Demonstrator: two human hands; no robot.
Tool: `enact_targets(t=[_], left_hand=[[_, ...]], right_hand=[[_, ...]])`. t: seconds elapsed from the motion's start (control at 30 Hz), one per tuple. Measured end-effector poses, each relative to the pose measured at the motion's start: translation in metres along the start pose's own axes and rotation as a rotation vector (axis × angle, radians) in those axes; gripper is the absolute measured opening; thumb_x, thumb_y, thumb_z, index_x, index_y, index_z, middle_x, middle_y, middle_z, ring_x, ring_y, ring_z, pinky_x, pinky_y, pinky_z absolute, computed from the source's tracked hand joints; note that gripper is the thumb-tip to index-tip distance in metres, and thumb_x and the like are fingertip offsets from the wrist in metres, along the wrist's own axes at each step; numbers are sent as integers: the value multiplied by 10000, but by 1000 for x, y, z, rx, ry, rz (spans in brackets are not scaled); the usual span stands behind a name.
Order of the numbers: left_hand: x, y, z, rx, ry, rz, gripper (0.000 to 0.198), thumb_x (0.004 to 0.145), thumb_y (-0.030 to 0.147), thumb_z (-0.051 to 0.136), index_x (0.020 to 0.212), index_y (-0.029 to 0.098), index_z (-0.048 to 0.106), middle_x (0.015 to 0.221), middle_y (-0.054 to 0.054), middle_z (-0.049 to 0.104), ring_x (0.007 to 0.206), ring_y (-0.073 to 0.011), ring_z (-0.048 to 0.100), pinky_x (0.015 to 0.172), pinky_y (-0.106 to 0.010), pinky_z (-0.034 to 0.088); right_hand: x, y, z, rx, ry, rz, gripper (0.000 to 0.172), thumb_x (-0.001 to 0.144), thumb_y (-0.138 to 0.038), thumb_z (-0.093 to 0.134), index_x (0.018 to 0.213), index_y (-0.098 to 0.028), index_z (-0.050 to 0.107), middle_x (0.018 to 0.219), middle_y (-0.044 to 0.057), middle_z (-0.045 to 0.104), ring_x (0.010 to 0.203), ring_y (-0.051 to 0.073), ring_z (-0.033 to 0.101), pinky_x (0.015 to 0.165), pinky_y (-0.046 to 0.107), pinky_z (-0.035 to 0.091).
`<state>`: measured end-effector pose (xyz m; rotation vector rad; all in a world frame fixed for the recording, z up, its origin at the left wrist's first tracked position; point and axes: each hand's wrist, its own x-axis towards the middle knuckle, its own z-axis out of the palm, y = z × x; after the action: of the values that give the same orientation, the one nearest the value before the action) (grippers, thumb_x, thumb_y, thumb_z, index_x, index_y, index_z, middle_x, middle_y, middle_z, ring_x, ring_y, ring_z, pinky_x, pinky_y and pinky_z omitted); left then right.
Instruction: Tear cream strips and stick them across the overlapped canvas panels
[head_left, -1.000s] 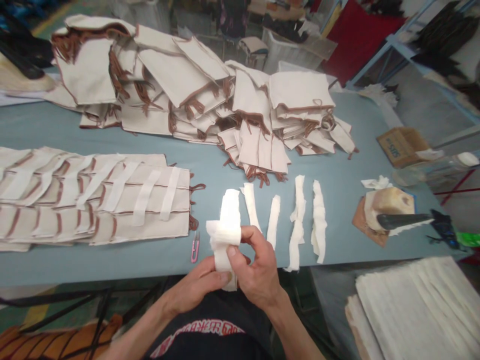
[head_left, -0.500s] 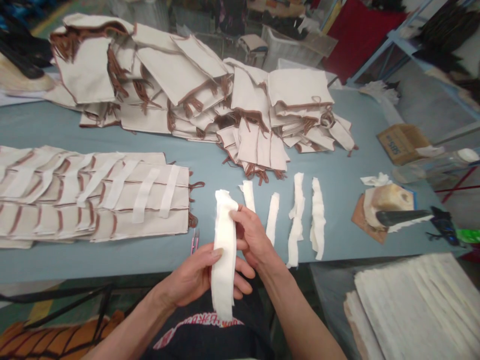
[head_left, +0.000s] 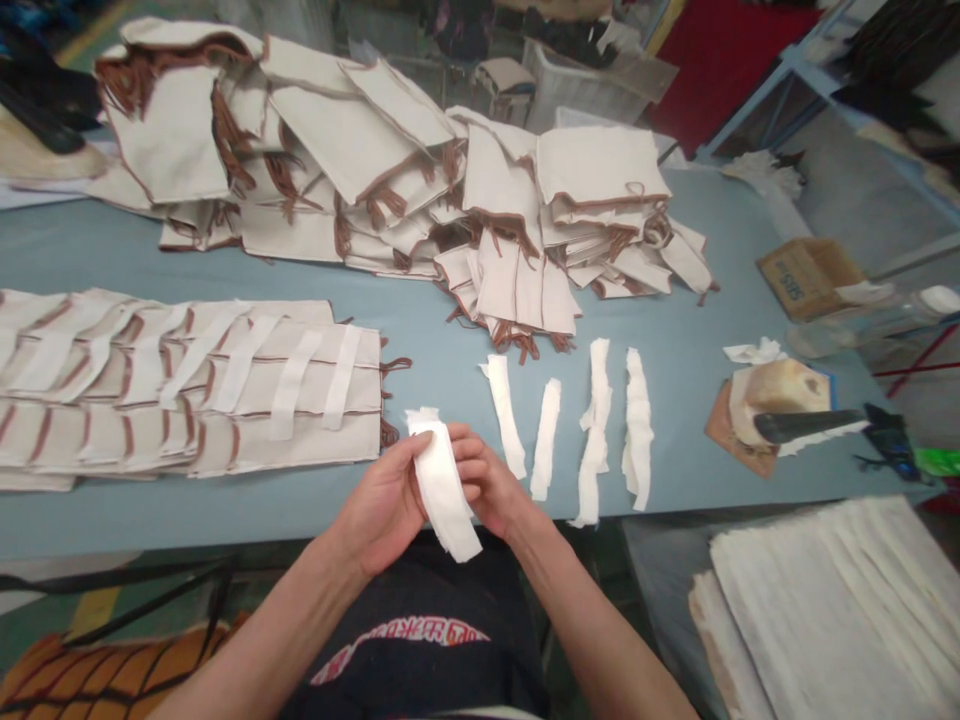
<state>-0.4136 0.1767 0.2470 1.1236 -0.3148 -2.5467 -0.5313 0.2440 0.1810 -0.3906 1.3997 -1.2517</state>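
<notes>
Between my hands is a white fabric strip, its lower end hanging free and curved to the right. My left hand pinches it near the top, thumb on the front face. Behind its right edge are the bent fingers of my right hand, which support it; their tips are partly hidden. Just right of my hands, on the blue-grey table, several more white strips lie apart, among them a short one and a longer crumpled one.
At left, beige cloth pieces with brown edging overlap in rows, white strips on top. A large heap of similar pieces spans the back. On the right are an iron-like tool, a cardboard box and stacked pale cloth.
The strip has moved up and left, its lower end now swung to the right. My right hand has shifted from its upper edge to behind it. My left grip is now nearer the top.
</notes>
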Motion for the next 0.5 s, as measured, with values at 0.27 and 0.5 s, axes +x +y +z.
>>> enact_targets(t=[0.27, 0.5], left_hand=[[-20, 18, 14, -67, 66, 108, 278, 969, 95, 470, 1117, 23, 694, 770, -92, 717, 818, -250, 771, 733, -386, 687], [-30, 16, 22, -62, 87, 131, 263, 989, 118, 455, 1100, 24, 674, 823, -114, 713, 919, -295, 773, 744, -419, 690]], right_hand=[[-57, 31, -15, -724, 354, -541, 383, 896, -332, 669, 1242, -197, 578, 1050, 63, 710, 808, 162, 648, 747, 314, 556], [-76, 5, -14, -1090, 407, -1308, 334, 942, -173, 646, 1251, -219, 528, 1081, 104, 690, 973, 193, 682, 795, 306, 594]])
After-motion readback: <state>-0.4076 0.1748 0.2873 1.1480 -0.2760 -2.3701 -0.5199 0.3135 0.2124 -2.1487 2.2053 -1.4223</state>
